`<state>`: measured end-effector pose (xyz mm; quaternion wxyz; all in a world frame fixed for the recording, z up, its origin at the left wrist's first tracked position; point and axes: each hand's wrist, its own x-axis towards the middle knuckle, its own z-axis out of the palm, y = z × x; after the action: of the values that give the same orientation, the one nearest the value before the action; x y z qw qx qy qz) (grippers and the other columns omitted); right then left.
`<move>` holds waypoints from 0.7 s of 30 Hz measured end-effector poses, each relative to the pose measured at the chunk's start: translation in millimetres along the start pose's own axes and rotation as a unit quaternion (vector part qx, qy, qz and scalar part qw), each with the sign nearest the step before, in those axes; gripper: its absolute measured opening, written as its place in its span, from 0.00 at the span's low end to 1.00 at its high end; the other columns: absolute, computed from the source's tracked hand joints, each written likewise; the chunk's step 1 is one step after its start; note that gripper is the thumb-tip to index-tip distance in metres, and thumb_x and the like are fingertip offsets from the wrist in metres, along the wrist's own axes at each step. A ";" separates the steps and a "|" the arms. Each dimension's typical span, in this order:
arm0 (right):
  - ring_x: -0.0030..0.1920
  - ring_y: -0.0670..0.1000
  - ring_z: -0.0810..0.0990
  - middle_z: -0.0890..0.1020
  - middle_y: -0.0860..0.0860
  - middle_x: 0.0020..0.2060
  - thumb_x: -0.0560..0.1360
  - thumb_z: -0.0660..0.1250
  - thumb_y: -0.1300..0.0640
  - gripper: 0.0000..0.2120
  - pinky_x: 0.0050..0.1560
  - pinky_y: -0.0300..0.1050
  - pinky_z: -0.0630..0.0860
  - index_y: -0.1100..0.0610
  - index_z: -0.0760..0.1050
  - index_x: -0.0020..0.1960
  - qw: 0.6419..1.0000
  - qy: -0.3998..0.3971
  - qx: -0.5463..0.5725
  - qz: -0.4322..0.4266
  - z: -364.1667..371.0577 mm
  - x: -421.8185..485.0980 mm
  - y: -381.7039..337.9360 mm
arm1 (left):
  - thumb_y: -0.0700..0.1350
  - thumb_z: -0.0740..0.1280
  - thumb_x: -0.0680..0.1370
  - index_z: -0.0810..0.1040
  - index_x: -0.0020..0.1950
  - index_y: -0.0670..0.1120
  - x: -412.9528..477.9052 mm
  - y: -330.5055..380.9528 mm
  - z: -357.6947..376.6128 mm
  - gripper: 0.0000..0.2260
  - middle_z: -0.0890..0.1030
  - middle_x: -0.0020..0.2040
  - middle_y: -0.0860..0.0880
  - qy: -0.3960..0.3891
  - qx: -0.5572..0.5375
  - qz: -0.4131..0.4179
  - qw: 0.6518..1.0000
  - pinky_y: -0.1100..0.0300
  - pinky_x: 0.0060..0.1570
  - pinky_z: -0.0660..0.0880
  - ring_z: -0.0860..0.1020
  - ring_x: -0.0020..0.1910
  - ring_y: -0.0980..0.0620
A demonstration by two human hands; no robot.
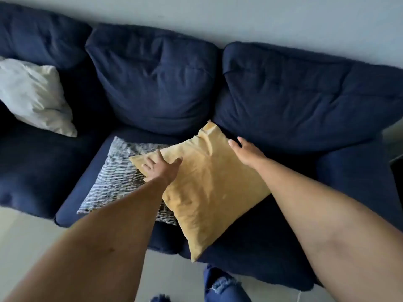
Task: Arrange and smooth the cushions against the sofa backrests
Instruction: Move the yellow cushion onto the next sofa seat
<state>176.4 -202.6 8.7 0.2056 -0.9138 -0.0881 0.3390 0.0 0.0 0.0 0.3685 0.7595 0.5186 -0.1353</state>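
Mustard velvet, the yellow cushion (209, 188) lies on the sofa seat (91, 171), overlapping the striped cushion (117, 175). Our left hand (159, 168) pinches its left corner; our right hand (246, 151) rests flat and spread on its right edge. We should lift evenly and stand it against the backrest (294, 94). Its diagonal runs from backrest toward us.
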 end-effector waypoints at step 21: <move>0.63 0.62 0.78 0.77 0.53 0.68 0.67 0.44 0.17 0.44 0.54 0.55 0.72 0.35 0.43 0.78 0.997 0.067 0.007 -0.031 101.3 140.8 49.0 | 0.75 0.69 0.64 0.46 0.78 0.68 75.2 -43.3 108.7 0.50 0.65 0.71 0.43 0.190 -0.285 -0.049 0.938 0.52 0.56 0.70 0.77 0.59 0.41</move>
<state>217.2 -172.4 -164.2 0.2276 -0.9299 -0.1004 0.2710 12.8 -16.1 -137.6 0.4574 0.6080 0.6320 0.1473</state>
